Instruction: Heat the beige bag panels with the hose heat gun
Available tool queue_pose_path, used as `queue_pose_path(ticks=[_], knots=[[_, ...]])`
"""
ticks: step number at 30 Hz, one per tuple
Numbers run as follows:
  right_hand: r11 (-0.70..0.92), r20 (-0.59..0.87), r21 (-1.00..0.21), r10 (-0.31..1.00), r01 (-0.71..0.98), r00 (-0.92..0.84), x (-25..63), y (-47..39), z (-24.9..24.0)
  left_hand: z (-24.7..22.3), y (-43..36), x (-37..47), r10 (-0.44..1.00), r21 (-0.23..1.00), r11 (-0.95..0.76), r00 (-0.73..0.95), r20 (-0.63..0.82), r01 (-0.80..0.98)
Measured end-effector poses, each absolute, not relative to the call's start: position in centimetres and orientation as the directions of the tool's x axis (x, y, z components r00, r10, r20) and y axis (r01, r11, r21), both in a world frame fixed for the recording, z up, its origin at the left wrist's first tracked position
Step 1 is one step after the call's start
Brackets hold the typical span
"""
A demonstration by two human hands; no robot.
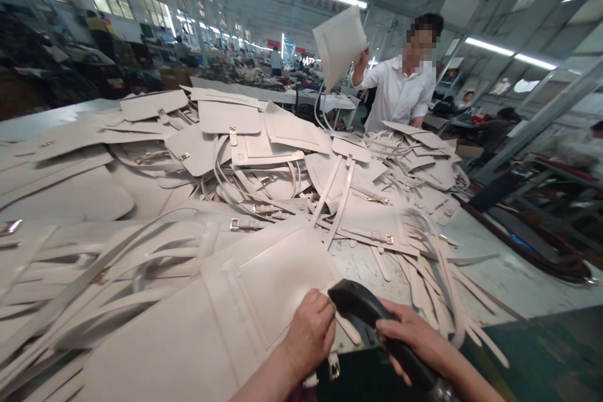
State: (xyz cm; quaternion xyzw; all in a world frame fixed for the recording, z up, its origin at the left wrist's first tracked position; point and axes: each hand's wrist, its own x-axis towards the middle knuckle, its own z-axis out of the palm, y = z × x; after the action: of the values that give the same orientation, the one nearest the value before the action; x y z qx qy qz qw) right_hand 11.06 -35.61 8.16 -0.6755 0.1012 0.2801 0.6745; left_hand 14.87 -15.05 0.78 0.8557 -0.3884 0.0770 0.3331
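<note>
My left hand (311, 325) is closed on the right edge of a large beige leather-like bag panel (188, 326) with a stitched pocket. The panel lies over the near part of the table. In my right hand (419, 336) is a black curved hand tool (360, 301), fingers wrapped round its body. The tool's blunt tip sits right beside my left fingers; whether it touches the panel I cannot tell. A small strap with a metal buckle (334, 365) hangs just below my left hand.
Beige bag pieces (282, 132), straps and buckles heap across the table (490, 232). Loose straps (424, 289) spread to the right, near a dark coiled item (532, 245). Across the table a person in a white shirt (400, 91) holds up a beige piece (340, 44).
</note>
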Motion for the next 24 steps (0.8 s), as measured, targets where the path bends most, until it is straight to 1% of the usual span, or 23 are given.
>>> queue_pose_path(ticks=[2,5,8,11,13,15,17,19,20,22,24], knots=[[-0.076,-0.512,-0.857,0.245,-0.51,0.823,10.9,-35.6,8.2,1.0,-15.0,15.0,-0.618,0.519,-0.467,0.684,0.387,-0.716],[-0.117,-0.465,-0.885,0.192,-0.45,0.864,13.0,-34.4,7.9,1.1,-14.9,14.7,-0.615,0.525,-0.477,0.695,0.374,-0.705],[-0.12,-0.381,-0.922,0.109,-0.368,0.918,15.8,-33.0,8.0,0.3,-14.7,13.5,-0.615,0.531,-0.482,0.701,0.362,-0.697],[-0.123,-0.3,-0.949,0.054,-0.292,0.953,16.9,-32.3,9.0,-0.5,-14.4,12.1,-0.653,0.533,-0.426,0.656,0.377,-0.731],[-0.123,-0.29,-0.952,0.071,-0.28,0.954,16.7,-32.0,10.1,0.0,-14.0,12.0,-0.679,0.541,-0.39,0.629,0.378,-0.746],[-0.123,-0.313,-0.946,0.117,-0.299,0.943,16.4,-31.7,10.9,1.4,-13.4,13.1,-0.664,0.53,-0.416,0.645,0.378,-0.739],[-0.128,-0.344,-0.937,0.167,-0.326,0.924,16.4,-31.3,11.2,3.0,-12.6,15.1,-0.579,0.454,-0.553,0.714,0.394,-0.699],[-0.138,-0.366,-0.929,0.209,-0.343,0.907,17.0,-30.7,11.1,3.9,-11.7,17.4,-0.469,0.336,-0.719,0.782,0.411,-0.608],[-0.146,-0.374,-0.926,0.223,-0.348,0.9,17.6,-30.4,10.9,4.0,-11.3,18.4,-0.445,0.278,-0.772,0.798,0.407,-0.572],[-0.162,-0.393,-0.918,0.246,-0.362,0.886,19.3,-29.9,10.3,3.5,-10.6,19.7,-0.463,0.192,-0.808,0.802,0.377,-0.556],[-0.174,-0.412,-0.91,0.267,-0.377,0.871,21.4,-29.4,9.8,2.7,-10.3,20.1,-0.5,0.149,-0.805,0.792,0.35,-0.574]])
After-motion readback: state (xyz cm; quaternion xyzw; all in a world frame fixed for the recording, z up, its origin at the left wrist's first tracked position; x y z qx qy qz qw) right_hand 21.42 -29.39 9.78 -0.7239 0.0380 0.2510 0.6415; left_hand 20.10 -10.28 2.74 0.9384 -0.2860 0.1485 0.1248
